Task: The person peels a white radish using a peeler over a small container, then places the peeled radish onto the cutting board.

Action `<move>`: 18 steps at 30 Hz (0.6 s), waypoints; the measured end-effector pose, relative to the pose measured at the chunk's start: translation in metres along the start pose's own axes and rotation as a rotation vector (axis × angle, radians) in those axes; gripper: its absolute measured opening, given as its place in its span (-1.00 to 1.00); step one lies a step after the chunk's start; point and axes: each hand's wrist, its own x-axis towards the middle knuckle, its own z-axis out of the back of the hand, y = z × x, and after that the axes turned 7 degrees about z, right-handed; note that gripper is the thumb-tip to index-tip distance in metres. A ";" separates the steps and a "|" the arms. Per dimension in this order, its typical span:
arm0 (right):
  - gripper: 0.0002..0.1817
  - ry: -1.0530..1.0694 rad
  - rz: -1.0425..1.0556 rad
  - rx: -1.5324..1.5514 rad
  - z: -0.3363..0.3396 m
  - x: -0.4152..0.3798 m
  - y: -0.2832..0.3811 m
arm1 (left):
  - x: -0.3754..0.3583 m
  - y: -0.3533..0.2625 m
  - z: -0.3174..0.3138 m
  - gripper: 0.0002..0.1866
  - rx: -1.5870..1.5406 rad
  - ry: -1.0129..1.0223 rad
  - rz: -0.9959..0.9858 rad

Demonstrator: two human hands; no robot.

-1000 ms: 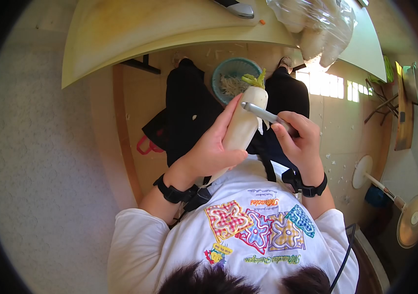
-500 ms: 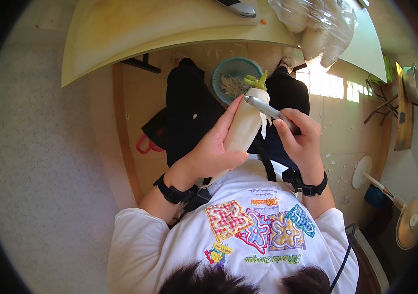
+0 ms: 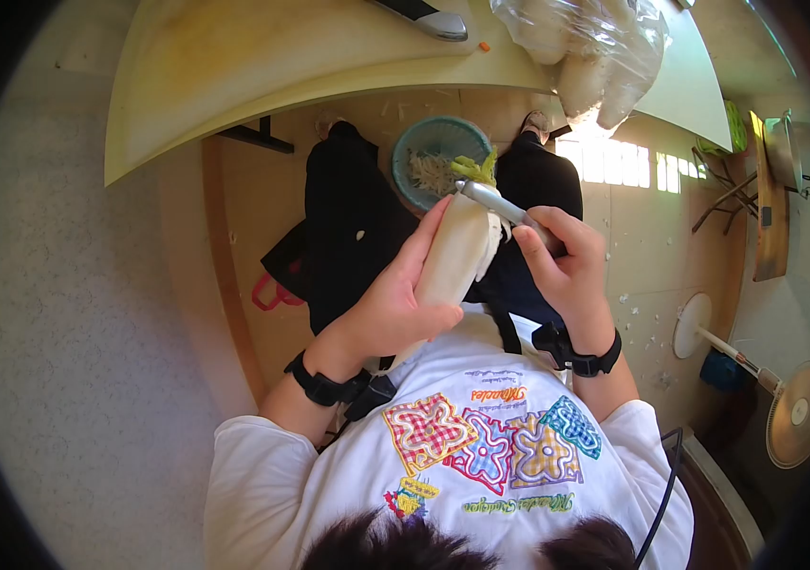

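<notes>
A white radish (image 3: 452, 252) with a short green leafy top (image 3: 474, 169) is held at a tilt above my lap. My left hand (image 3: 391, 294) wraps around its lower part, fingers along the far side and thumb across the near side. In my right hand (image 3: 566, 261) is a silver-grey peeler (image 3: 495, 200), its head resting on the radish just below the leaves. Strips of peel (image 3: 492, 243) hang from the radish's right side. Beneath the leafy end, a blue-green basin (image 3: 403, 142) between my feet holds pale peelings (image 3: 432, 173).
On the table (image 3: 263, 66) ahead lie a dark-handled tool (image 3: 424, 17), an orange scrap (image 3: 485, 47) and a clear plastic bag of white radishes (image 3: 595, 76). Bits of peel dot the floor at right, near a standing fan (image 3: 797, 411). A pink-handled dark bag (image 3: 282, 271) is beside my left leg.
The peeler's head stays near the leafy end, and the peel strips bunch closer to the radish. The whole scene has shifted slightly left in view.
</notes>
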 end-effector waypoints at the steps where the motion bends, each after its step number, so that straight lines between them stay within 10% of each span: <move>1: -0.83 -0.023 -0.013 0.029 0.001 0.001 -0.002 | 0.000 0.000 0.000 0.07 -0.011 0.009 0.004; 18: -0.81 0.039 -0.048 0.014 0.007 0.005 -0.003 | 0.002 0.007 0.004 0.08 0.024 0.034 -0.054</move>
